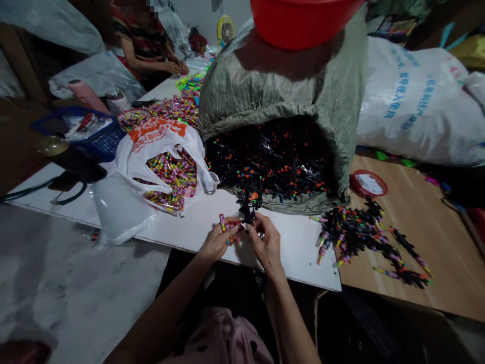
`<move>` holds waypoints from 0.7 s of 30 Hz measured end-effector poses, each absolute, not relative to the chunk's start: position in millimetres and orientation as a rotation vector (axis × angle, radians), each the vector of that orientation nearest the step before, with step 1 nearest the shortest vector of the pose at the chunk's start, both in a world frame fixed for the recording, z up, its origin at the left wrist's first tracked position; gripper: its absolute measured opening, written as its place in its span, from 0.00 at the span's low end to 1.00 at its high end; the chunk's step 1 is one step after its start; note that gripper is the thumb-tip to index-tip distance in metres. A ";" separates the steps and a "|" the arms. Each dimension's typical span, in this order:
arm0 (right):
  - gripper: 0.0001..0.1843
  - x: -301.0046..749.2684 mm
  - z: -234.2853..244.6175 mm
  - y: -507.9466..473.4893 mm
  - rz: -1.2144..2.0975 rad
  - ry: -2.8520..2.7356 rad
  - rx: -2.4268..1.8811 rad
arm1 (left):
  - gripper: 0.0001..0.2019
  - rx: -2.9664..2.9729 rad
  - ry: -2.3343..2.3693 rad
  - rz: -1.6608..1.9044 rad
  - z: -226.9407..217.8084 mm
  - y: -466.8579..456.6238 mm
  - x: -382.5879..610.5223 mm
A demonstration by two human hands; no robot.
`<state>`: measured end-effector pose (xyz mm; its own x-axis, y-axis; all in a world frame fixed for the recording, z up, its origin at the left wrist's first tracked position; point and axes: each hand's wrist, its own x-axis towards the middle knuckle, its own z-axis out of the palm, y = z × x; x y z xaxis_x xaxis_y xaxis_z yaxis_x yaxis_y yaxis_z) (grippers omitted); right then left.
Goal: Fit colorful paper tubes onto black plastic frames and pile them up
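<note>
My left hand [220, 238] is closed around several small candy tubes [222, 221] with pink wrappers and bright ends; one sticks up past the fingers. Beside it, my right hand [266, 237] pinches a small black plastic toy [248, 210] with an orange part on it. Both hands meet over the white table edge, and the fingers partly hide where tube and toy come together. Straight ahead, a large grey-green woven sack [280, 81] gapes open, full of similar black toys [265, 162]. To its left, a white plastic bag [131, 156] holds many of the tubes.
Black toys with tubes attached [352, 232] lie heaped at right, near a red dish [383, 188]. A red basin [303, 25] rests on the sack. Left are a blue basket [100, 141], a dark bottle [81, 162] and a clear bag [121, 202]. Another person [142, 45] sits behind.
</note>
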<state>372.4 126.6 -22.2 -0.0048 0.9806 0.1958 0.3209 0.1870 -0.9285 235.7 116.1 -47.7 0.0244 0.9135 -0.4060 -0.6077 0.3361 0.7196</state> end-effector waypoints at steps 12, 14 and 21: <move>0.13 372.1 -21.2 134.9 1.108 -1.218 -1.253 | 0.24 0.477 1.106 1.268 -50.6 120.6 244.8; 0.13 367.6 -21.4 127.6 1.133 -1.182 -1.230 | 0.24 0.506 1.111 1.269 -50.1 118.4 247.3; 0.13 362.6 -22.1 114.2 1.019 -1.023 -1.306 | 0.20 0.586 1.083 1.262 -44.2 112.7 253.9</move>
